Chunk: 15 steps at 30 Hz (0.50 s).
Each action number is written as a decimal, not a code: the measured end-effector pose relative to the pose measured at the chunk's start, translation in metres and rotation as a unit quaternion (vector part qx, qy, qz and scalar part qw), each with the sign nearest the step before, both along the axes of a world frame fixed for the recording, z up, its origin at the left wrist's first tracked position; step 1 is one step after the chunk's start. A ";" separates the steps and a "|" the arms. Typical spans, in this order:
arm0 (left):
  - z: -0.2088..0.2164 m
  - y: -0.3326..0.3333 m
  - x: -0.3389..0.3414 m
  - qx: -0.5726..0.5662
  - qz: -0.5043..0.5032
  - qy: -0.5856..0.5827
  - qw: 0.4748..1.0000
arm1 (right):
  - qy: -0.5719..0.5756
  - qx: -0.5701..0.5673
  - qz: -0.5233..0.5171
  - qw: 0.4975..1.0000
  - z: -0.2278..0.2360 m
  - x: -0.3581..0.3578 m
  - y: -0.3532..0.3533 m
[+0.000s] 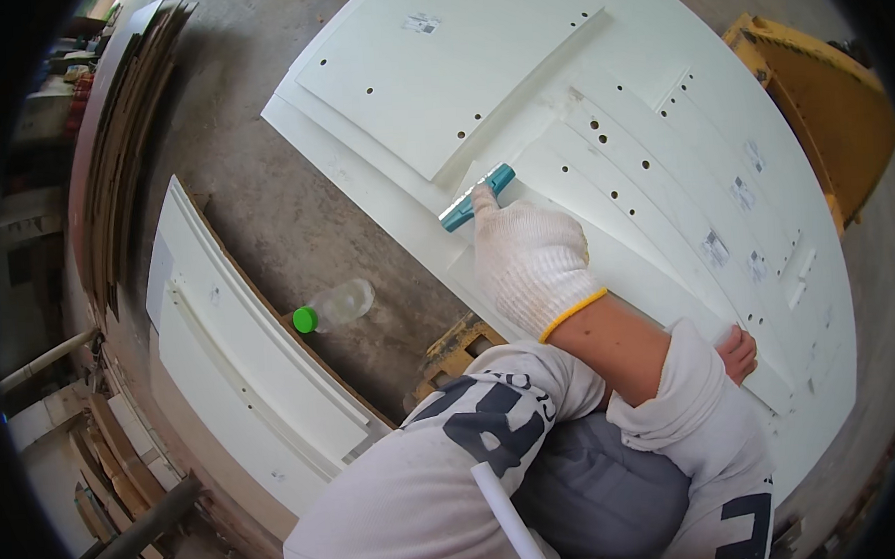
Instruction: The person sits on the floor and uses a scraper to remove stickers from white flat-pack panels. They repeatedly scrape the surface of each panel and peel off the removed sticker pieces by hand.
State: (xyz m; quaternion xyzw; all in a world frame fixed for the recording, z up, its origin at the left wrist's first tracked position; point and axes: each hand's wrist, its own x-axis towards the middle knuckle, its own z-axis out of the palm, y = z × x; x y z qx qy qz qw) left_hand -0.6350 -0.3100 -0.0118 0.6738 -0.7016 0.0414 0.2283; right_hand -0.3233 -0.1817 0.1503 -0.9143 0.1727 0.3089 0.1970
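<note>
My right hand (531,256), in a white knit glove with a yellow cuff, is closed round a teal and silver bar-shaped tool (477,197). The index finger lies across the tool, whose exact kind I cannot make out. It is over a stack of white panels (400,112) with round holes and small labels. My left arm crosses beneath the right forearm. Past the right sleeve, the bare fingers of my left hand (737,354) show, resting on the panels; the palm and wrist are mostly hidden.
A clear bottle (344,302) with a green cap lies at the left, beside more white panels (262,387). Yellow metal equipment (809,104) stands far right, and a smaller yellow piece (456,354) shows below the panels. Brown boards (127,144) lean far left. A cigarette (510,522) juts up near the lower edge.
</note>
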 end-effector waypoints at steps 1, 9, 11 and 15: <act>0.003 0.000 -0.002 0.002 -0.015 -0.012 1.000 | -0.027 -0.021 -0.003 0.999 0.001 -0.004 -0.006; -0.015 0.008 0.017 0.110 0.050 -0.519 0.846 | -0.207 -0.059 -0.189 0.958 0.030 -0.044 -0.095; 0.024 0.017 0.027 0.101 -0.139 0.050 0.984 | -0.312 -0.056 -0.338 0.886 0.039 -0.133 -0.154; 0.059 0.054 0.093 0.109 -0.107 0.055 0.987 | -0.377 0.014 -0.561 0.737 0.080 -0.320 -0.188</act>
